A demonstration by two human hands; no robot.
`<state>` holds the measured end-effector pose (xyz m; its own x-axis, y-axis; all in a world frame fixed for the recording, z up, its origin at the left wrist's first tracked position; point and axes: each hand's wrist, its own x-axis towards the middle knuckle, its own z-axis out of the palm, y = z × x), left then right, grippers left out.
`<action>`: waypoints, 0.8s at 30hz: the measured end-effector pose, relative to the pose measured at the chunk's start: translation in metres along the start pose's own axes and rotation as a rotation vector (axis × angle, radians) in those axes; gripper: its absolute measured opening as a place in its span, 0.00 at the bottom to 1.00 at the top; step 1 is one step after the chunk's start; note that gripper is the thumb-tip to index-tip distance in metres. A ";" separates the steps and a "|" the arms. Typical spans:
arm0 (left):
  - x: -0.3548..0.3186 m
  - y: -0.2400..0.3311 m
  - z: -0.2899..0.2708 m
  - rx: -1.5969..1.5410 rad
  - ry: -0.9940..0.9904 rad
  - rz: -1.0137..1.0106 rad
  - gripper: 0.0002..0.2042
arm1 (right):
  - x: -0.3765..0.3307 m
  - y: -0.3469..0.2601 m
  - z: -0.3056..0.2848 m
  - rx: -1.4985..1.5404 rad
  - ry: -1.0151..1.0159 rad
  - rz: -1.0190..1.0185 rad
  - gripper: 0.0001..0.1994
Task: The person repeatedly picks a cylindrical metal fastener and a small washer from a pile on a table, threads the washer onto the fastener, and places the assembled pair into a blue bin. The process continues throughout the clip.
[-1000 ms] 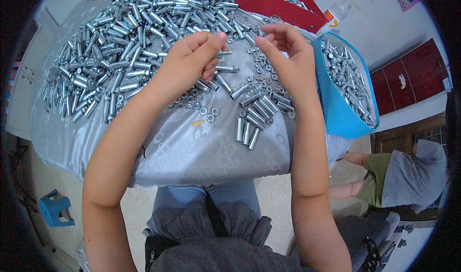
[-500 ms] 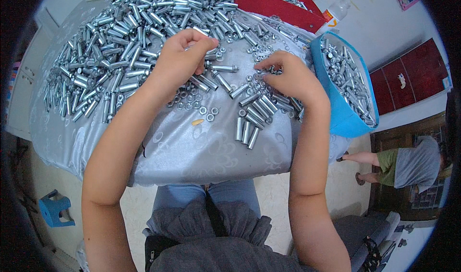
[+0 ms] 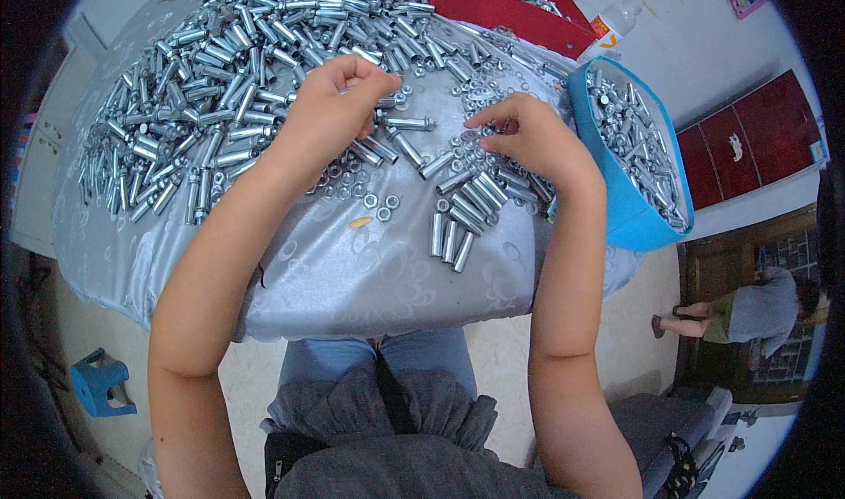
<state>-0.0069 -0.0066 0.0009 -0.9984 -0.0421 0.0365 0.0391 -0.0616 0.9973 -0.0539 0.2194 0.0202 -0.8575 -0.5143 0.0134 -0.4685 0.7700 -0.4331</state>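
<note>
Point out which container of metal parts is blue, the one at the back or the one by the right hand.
The blue tub beside the right hand, at the table's right edge. The other container, the tray at the back, is red.

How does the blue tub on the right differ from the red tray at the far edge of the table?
The blue tub is rounded and deep, and sits at the table's right edge near the right hand; the red tray is flat-sided and angular, and lies at the far edge, beyond both hands. The tub shows fully; the tray is cut off by the picture's rim. Both hold silver metal sleeves.
</note>
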 end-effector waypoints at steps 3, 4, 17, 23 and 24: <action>0.001 -0.001 -0.001 -0.024 -0.012 -0.015 0.07 | 0.002 0.000 0.002 -0.029 0.000 -0.051 0.10; 0.001 -0.001 -0.001 -0.034 -0.016 -0.019 0.07 | 0.003 -0.002 0.003 -0.032 0.018 -0.069 0.09; -0.001 -0.001 0.004 0.031 -0.066 -0.001 0.10 | 0.005 -0.029 0.008 0.382 0.092 -0.119 0.06; -0.003 0.001 0.006 -0.091 -0.216 -0.124 0.11 | 0.005 -0.040 0.015 0.663 0.108 -0.179 0.05; -0.004 0.003 0.006 -0.147 -0.246 -0.140 0.11 | 0.005 -0.041 0.015 0.686 0.089 -0.172 0.05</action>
<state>-0.0025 -0.0002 0.0038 -0.9735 0.2183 -0.0681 -0.1117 -0.1941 0.9746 -0.0360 0.1792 0.0243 -0.8111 -0.5521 0.1932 -0.3846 0.2545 -0.8873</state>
